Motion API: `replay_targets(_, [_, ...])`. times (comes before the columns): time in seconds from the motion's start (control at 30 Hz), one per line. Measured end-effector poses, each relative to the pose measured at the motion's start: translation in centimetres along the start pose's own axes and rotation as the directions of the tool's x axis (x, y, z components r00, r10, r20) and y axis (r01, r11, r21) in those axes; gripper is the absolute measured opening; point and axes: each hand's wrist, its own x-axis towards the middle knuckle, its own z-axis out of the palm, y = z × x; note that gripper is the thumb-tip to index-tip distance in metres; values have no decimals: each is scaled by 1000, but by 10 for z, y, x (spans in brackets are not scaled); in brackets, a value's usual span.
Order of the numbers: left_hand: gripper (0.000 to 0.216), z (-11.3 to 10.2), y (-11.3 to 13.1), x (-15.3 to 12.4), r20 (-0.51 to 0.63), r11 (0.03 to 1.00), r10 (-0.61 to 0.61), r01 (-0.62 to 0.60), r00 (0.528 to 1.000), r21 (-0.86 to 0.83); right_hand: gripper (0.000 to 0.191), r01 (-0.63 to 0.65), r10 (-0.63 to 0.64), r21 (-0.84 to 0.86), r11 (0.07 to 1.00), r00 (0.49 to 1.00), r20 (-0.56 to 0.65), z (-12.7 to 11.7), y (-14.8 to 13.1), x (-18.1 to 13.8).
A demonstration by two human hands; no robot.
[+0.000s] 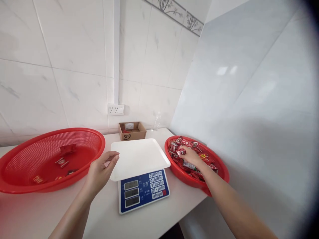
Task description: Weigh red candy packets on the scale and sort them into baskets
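Note:
My left hand [101, 168] hovers by the left edge of the scale's white tray [139, 156], thumb and fingers apart with nothing between them. Below the tray, the blue panel of the digital scale [144, 191] shows keys and three small displays. My right hand [190, 156] reaches into the right red basket [225, 174], its fingers closed on a small red wrapped packet [181, 152]. Around it lie many similar packets [191, 143], mostly red, some with other colours. Parts of the packet are hidden by my fingers.
A larger red mesh basket [99, 142] stands at the left with several red packets [61, 162] inside. Behind the scale are an open cardboard box [134, 134] and a clear bottle [156, 122]. Tiled walls border the white table [104, 212], with a power socket [116, 109] above.

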Motion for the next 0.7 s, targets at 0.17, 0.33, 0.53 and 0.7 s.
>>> replay_targets(0.17, [33,-1,3,0,18,999,2,-2,1000,-45,42,-69,95,290,955,993,-75,-16,-12,3])
replay_targets(0.33, [31,8,0,-4,103,999,18,-15,995,-31,46,-76,-7,642,763,992,125,10,-58,-8])
replay_targets(0.53, [40,24,-6,-12,248,989,78,-106,966,102,45,-138,-252,685,715,864,437,67,-124,-21])
replay_targets(0.7, [55,34,-16,-17,495,932,92,-251,864,264,56,30,-202,391,920,890,408,92,-144,-18])
